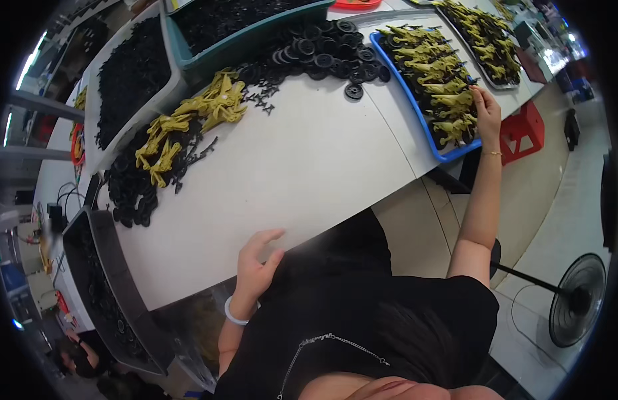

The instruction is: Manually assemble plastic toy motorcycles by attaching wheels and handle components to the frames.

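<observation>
My right hand (pixel 485 107) reaches far out to the blue tray (pixel 403 83) at the table's right end and touches the yellow-green plastic toy pieces (pixel 437 77) stacked in it; whether it grips one I cannot tell. My left hand (pixel 257 259) rests at the near edge of the white table (pixel 302 167), fingers apart, holding nothing. A pale bangle sits on that wrist. A heap of loose yellow pieces (pixel 189 120) and small black parts (pixel 132 190) lies on the table's left side.
Black wheels (pixel 315 50) are piled at the back. A white bin (pixel 94 107) and a teal bin (pixel 242 40) hold black parts. A dark bin (pixel 112 287) stands at my left. A second tray of yellow pieces (pixel 485 37), a red stool (pixel 522 130) and a floor fan (pixel 579 300) are to the right.
</observation>
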`<move>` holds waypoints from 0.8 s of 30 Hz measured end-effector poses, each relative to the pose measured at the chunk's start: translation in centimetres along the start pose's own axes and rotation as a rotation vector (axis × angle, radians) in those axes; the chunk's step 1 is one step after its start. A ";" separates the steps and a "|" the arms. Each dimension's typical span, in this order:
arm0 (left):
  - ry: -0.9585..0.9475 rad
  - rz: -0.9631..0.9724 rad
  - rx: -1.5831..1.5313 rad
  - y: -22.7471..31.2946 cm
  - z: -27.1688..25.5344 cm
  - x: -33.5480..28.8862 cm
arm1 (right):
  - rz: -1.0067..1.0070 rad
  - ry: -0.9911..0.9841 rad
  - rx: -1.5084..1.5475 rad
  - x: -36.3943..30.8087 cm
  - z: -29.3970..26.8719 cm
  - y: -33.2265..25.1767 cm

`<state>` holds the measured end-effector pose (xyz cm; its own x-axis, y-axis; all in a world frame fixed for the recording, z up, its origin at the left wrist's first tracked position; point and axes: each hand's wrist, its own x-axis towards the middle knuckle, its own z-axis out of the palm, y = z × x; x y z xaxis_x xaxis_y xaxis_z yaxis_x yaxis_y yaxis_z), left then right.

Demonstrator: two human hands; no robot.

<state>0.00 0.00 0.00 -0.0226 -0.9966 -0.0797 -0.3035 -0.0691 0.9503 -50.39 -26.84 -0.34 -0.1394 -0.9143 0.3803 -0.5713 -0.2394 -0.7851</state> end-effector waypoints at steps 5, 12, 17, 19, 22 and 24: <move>-0.032 0.054 0.055 0.3 2.7 2.0 | -0.165 0.071 -0.171 3.2 -2.4 7.6; 0.179 0.034 0.218 -0.4 -1.1 0.6 | -0.228 0.386 -0.499 -0.8 0.6 0.2; 0.797 0.207 0.744 -3.9 -10.1 6.7 | -0.529 0.362 -0.155 -3.7 8.2 -7.9; 1.000 0.052 0.714 -4.6 -13.6 8.9 | -0.545 0.046 -0.006 -5.6 14.5 -11.2; 0.966 -0.200 0.682 -5.0 -15.4 10.4 | -0.703 -0.264 0.132 -8.7 20.1 -16.2; 1.030 -0.078 0.609 -6.7 -16.0 10.8 | -0.657 -0.426 0.233 -10.6 21.6 -19.2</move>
<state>17.04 -11.06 -2.41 0.7047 -0.5780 0.4115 -0.6773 -0.3753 0.6327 -20.45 -19.65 0.17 0.5120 -0.5984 0.6163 -0.2402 -0.7886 -0.5661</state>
